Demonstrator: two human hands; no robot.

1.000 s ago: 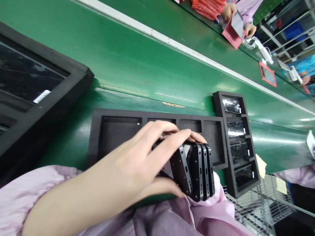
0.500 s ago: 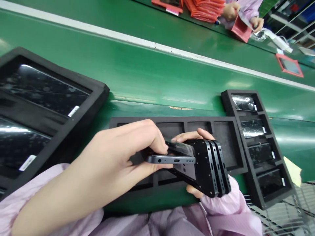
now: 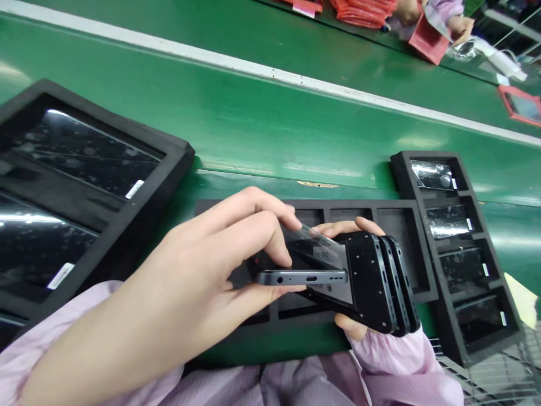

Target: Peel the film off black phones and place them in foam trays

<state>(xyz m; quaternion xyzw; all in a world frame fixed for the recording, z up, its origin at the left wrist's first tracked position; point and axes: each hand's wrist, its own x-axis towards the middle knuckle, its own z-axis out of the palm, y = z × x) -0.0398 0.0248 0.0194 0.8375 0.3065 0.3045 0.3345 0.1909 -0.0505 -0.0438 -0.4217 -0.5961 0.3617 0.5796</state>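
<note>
My left hand (image 3: 228, 254) pinches a dark phone (image 3: 313, 277) between thumb and fingers, its bottom edge with the charging port facing me. Its index finger rests by the edge of a clear film (image 3: 319, 242) that stands up at an angle from the phone's face. My right hand (image 3: 353, 326), mostly hidden behind, is wrapped round a stack of black phone housings (image 3: 374, 282) fanned out on edge. A pale label shows on the nearest housing. The held phone partly overlaps that stack. Below both hands lies a black foam tray (image 3: 426, 282) with several compartments.
On the left a large black foam tray (image 3: 169, 163) holds dark film-covered panels. Another foam tray (image 3: 475, 248) on the right holds several more. Across the green bench (image 3: 253, 129), a co-worker's hands (image 3: 460, 28) handle a red pouch (image 3: 429, 39) beside stacked red pouches (image 3: 366, 11).
My left index finger has lifted off the phone's face, and the clear film now stands up more steeply. Both hands appear slightly further right; the whole view has also shifted a little.
</note>
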